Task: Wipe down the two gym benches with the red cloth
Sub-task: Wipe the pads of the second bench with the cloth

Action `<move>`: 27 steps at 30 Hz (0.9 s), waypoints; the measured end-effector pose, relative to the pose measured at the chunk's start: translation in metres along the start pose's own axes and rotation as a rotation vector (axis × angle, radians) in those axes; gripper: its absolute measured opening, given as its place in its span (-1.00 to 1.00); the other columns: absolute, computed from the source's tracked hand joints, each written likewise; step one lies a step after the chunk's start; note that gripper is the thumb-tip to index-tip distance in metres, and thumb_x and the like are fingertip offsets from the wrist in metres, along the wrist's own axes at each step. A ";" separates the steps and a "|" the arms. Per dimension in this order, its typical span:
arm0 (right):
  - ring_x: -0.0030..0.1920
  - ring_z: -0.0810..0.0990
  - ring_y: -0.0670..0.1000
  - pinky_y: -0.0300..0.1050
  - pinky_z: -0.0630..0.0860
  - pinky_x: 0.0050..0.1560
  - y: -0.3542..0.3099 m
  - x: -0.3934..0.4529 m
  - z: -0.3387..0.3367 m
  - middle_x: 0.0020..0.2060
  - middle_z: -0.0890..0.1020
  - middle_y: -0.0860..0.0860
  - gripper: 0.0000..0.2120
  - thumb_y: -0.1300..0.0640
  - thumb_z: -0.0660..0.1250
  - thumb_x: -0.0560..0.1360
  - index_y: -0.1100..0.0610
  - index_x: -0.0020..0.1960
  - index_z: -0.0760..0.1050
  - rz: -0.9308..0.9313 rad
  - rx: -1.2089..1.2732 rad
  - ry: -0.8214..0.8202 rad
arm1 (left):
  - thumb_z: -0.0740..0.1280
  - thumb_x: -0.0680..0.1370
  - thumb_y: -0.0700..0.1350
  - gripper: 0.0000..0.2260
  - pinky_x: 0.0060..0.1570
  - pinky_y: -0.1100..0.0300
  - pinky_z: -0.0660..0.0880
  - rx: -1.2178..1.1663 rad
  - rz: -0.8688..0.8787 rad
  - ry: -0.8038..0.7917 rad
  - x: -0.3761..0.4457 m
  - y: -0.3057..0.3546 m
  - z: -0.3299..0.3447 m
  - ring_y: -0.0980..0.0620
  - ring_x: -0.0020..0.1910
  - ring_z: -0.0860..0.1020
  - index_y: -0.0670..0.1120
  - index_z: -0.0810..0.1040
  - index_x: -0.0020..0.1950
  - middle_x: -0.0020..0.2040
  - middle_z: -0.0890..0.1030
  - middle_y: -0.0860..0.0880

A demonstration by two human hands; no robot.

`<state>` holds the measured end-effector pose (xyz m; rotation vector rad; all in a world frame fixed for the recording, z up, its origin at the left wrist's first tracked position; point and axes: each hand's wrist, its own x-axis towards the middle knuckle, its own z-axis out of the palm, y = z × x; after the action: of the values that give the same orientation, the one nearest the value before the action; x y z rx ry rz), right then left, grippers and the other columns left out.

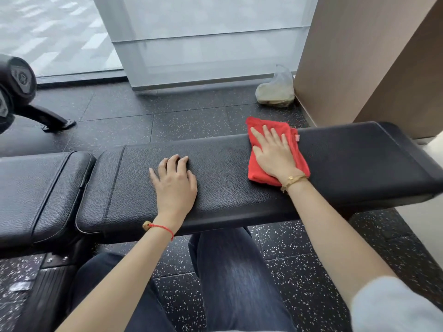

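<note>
Nearest us, our knees in dark jeans [239,279] sit just under the near edge of the long black bench pad [227,188], its pebbled leather-look surface running left to right. Our left hand [175,182] rests flat on the middle of that pad, fingers slightly spread and holding nothing (a red string bracelet [161,228] circles the wrist). Further right, our right hand [273,153] presses palm-down with fingers spread on the red cloth [257,173], a folded, bright rectangle lying across the pad and reaching past its far edge. A second padded section [36,188] adjoins the left end. Beyond, a plastic bag [275,91] sits on the speckled floor.
</note>
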<state>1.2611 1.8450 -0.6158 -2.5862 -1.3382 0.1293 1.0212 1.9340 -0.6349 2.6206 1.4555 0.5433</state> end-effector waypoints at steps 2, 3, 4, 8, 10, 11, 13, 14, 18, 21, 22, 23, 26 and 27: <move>0.58 -0.03 0.07 0.08 -0.18 0.56 -0.027 -0.005 0.006 0.59 0.02 0.05 -0.46 -0.02 0.03 0.63 -0.12 0.58 -0.01 -0.095 0.001 -0.018 | 0.20 0.59 -0.07 -0.62 0.45 -0.32 0.12 -0.007 0.001 0.000 0.000 0.000 0.000 -0.17 0.44 0.30 -0.07 0.44 0.40 0.43 0.42 -0.08; 0.58 -0.03 0.06 0.08 -0.18 0.56 -0.037 -0.011 0.009 0.59 0.02 0.04 -0.46 -0.02 0.03 0.62 -0.12 0.58 -0.01 -0.148 0.004 -0.023 | 0.20 0.59 -0.07 -0.63 0.45 -0.32 0.12 -0.013 0.000 0.002 0.000 0.000 0.000 -0.16 0.44 0.30 -0.07 0.44 0.40 0.42 0.42 -0.08; 0.58 -0.04 0.05 0.07 -0.18 0.56 -0.045 -0.019 0.012 0.59 0.02 0.02 -0.45 -0.02 0.05 0.62 -0.13 0.58 0.00 -0.200 0.010 -0.027 | 0.20 0.59 -0.07 -0.63 0.45 -0.31 0.12 -0.020 -0.002 0.004 0.000 0.000 0.001 -0.16 0.44 0.30 -0.07 0.44 0.40 0.42 0.43 -0.08; 0.58 0.00 0.02 0.02 -0.16 0.56 -0.040 -0.056 0.017 0.58 0.06 -0.02 -0.46 -0.02 0.09 0.62 -0.15 0.57 0.04 -0.329 0.030 -0.032 | 0.22 0.58 -0.07 -0.63 0.44 -0.30 0.14 -0.030 0.000 0.022 0.000 -0.002 0.001 -0.15 0.43 0.32 -0.06 0.46 0.39 0.41 0.45 -0.07; 0.58 0.01 0.00 0.00 -0.15 0.56 -0.021 -0.066 0.012 0.58 0.08 -0.04 -0.46 -0.01 0.10 0.62 -0.16 0.56 0.05 -0.319 0.047 -0.021 | 0.22 0.58 -0.07 -0.63 0.44 -0.29 0.15 -0.041 0.008 0.025 0.000 -0.004 0.001 -0.15 0.42 0.33 -0.06 0.46 0.38 0.40 0.46 -0.07; 0.57 0.01 0.00 0.00 -0.15 0.56 -0.009 -0.070 0.009 0.58 0.08 -0.04 -0.46 -0.01 0.10 0.62 -0.17 0.56 0.05 -0.299 0.054 -0.012 | 0.22 0.58 -0.07 -0.63 0.44 -0.29 0.15 -0.044 0.009 0.024 0.000 -0.004 0.001 -0.15 0.42 0.33 -0.06 0.46 0.39 0.40 0.46 -0.06; 0.58 0.00 -0.01 0.01 -0.14 0.56 0.017 -0.073 0.003 0.58 0.07 -0.05 -0.47 -0.02 0.08 0.62 -0.19 0.56 0.04 -0.239 0.058 0.003 | 0.22 0.58 -0.06 -0.63 0.45 -0.28 0.13 -0.043 0.008 0.020 0.000 -0.004 0.000 -0.14 0.43 0.32 -0.05 0.46 0.40 0.41 0.45 -0.06; 0.58 0.00 -0.01 0.01 -0.14 0.56 0.031 -0.072 0.000 0.58 0.06 -0.06 -0.47 -0.02 0.07 0.63 -0.20 0.56 0.03 -0.200 0.056 0.007 | 0.21 0.59 -0.06 -0.63 0.45 -0.28 0.13 -0.045 0.007 0.017 0.001 -0.004 0.000 -0.14 0.44 0.31 -0.05 0.45 0.40 0.42 0.44 -0.06; 0.58 -0.01 0.04 0.06 -0.15 0.56 0.084 -0.053 -0.013 0.58 0.05 0.00 -0.48 0.00 0.05 0.63 -0.17 0.56 0.02 0.003 0.031 0.035 | 0.20 0.59 -0.06 -0.62 0.46 -0.28 0.11 -0.033 0.007 0.011 0.000 -0.003 0.000 -0.14 0.45 0.30 -0.06 0.44 0.41 0.42 0.43 -0.07; 0.58 -0.02 0.06 0.08 -0.16 0.56 0.095 -0.029 -0.017 0.59 0.04 0.02 -0.48 0.01 0.02 0.63 -0.14 0.57 0.02 0.129 0.024 0.045 | 0.20 0.60 -0.07 -0.63 0.46 -0.29 0.11 -0.014 0.000 0.008 -0.001 -0.002 0.000 -0.15 0.45 0.30 -0.07 0.44 0.41 0.43 0.42 -0.08; 0.58 -0.02 0.06 0.09 -0.17 0.55 0.090 -0.020 -0.016 0.59 0.03 0.03 -0.48 0.00 0.01 0.63 -0.13 0.57 0.02 0.149 0.020 0.048 | 0.20 0.59 -0.08 -0.63 0.45 -0.30 0.11 -0.009 -0.001 0.006 -0.001 -0.001 -0.001 -0.16 0.45 0.30 -0.07 0.43 0.40 0.43 0.42 -0.09; 0.58 -0.02 0.07 0.09 -0.17 0.55 0.082 -0.013 -0.014 0.59 0.03 0.04 -0.47 0.00 0.00 0.63 -0.12 0.58 0.01 0.156 0.012 0.050 | 0.19 0.59 -0.08 -0.63 0.45 -0.30 0.11 -0.003 -0.002 0.003 -0.001 0.000 -0.001 -0.17 0.44 0.30 -0.07 0.43 0.40 0.43 0.42 -0.09; 0.58 -0.02 0.08 0.11 -0.16 0.55 0.042 0.006 -0.006 0.59 0.03 0.05 -0.47 0.00 0.01 0.62 -0.10 0.58 0.02 0.089 -0.005 0.029 | 0.18 0.59 -0.08 -0.63 0.45 -0.31 0.12 0.018 0.001 -0.008 -0.001 0.001 -0.001 -0.17 0.44 0.29 -0.08 0.42 0.40 0.43 0.41 -0.09; 0.58 -0.01 0.08 0.10 -0.16 0.55 0.025 0.010 -0.003 0.59 0.03 0.04 -0.47 -0.01 0.01 0.62 -0.11 0.58 0.02 0.049 -0.004 0.016 | 0.18 0.59 -0.08 -0.63 0.45 -0.31 0.12 0.019 0.001 -0.007 0.000 0.001 -0.001 -0.17 0.45 0.29 -0.08 0.42 0.40 0.42 0.41 -0.09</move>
<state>1.2870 1.8385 -0.6184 -2.6184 -1.2715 0.1138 1.0215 1.9330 -0.6339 2.6349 1.4641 0.5225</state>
